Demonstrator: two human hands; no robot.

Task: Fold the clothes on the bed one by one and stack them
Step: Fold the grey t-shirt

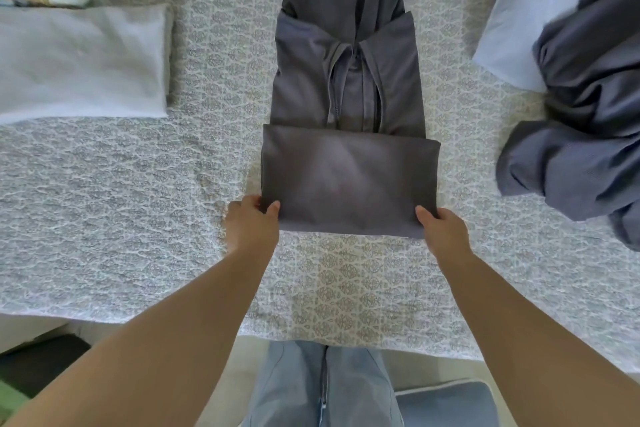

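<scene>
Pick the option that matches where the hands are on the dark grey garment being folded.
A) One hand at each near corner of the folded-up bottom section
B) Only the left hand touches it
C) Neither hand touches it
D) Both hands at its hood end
A: the left hand and right hand each pinch a near corner of the dark grey garment, folded up from the bottom.

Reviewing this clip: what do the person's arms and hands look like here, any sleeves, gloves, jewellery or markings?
Both arms are bare from the bottom of the frame up to the wrists, with no sleeves in view. The left hand and right hand are ungloved. No watch, bracelet or rings show, and no markings can be seen. Below, the person wears light blue jeans.
</scene>
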